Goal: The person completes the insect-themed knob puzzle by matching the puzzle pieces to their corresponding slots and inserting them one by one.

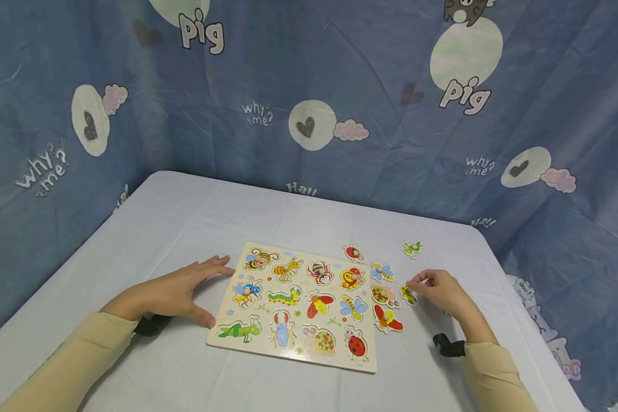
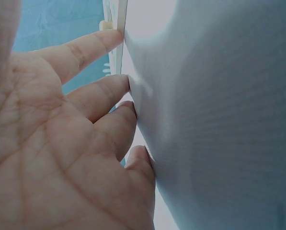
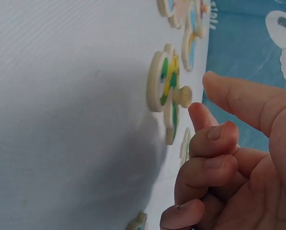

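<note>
A wooden insect puzzle board (image 1: 290,359) lies on the table, several knobbed pieces set in its upper part. My left hand (image 1: 177,292) rests at the board's left edge, fingers spread, thumb at the lower left side. In the left wrist view the fingertips (image 2: 115,36) touch the board edge and the cloth. My right hand (image 1: 439,292) is over a green-and-yellow puzzle piece (image 1: 408,295). In the right wrist view, thumb and index finger stand apart near its wooden knob (image 3: 183,96), with a gap visible; the other fingers are loosely curled.
Right of the board lie a ladybug piece (image 1: 353,253), a dragonfly piece (image 1: 381,272), a snail piece (image 1: 383,296) and a red winged piece (image 1: 388,319). Farther back is a green piece (image 1: 413,248). A white cloth covers the table (image 1: 154,229); a blue printed curtain (image 1: 226,154) hangs behind.
</note>
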Demonstrator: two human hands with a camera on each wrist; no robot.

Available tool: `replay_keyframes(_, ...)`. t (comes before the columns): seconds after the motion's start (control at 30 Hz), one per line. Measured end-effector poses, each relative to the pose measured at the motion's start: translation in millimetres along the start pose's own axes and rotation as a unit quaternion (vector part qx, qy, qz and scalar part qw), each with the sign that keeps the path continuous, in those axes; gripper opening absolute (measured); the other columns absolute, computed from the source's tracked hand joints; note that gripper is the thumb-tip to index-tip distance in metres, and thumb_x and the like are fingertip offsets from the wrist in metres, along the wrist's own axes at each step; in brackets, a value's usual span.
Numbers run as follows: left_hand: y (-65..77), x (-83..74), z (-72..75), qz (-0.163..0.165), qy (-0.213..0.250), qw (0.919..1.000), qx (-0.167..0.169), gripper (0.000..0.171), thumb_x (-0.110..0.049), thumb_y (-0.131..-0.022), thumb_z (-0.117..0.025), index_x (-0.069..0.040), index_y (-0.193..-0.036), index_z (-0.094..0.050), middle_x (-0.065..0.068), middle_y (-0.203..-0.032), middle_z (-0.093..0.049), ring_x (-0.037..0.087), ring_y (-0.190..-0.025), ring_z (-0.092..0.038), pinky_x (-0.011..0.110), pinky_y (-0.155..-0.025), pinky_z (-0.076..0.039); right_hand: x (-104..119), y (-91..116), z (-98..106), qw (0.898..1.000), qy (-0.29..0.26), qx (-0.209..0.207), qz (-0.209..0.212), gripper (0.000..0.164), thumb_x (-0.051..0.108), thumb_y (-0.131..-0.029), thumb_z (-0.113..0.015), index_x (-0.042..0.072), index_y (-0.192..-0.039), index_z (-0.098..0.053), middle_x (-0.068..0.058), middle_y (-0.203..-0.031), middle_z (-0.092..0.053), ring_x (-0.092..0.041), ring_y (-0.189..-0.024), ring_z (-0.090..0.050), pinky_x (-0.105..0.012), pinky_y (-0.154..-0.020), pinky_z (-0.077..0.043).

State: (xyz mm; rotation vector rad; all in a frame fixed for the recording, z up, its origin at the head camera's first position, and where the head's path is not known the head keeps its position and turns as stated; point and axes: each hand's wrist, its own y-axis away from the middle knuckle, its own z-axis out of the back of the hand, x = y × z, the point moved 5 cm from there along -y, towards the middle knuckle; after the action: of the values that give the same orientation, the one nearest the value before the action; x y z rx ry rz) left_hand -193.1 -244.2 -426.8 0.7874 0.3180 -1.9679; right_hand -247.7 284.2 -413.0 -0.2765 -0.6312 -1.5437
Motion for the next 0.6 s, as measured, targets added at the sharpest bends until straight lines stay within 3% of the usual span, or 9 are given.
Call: replay_keyframes(0.6,1.0,1.1,0.1,0.002,0.002,1.0000,-0.001,0.107,-0.047,-0.067,-0.100,-0.012,-0.157,-0.053,0.022,-0.177,-0.026,0.053,-0.164,-0.016,0.078,-0.129,-0.011,-5.9,-2.4,-5.9,1.000,0.015,0.006,-0.020,0.034,0.037,-0.097,-0.077,0.007,-0.085,-0.066,0.002,-0.071,-0.050,-0.015,-0.068,-0.046,-0.028,-0.059,-0.035)
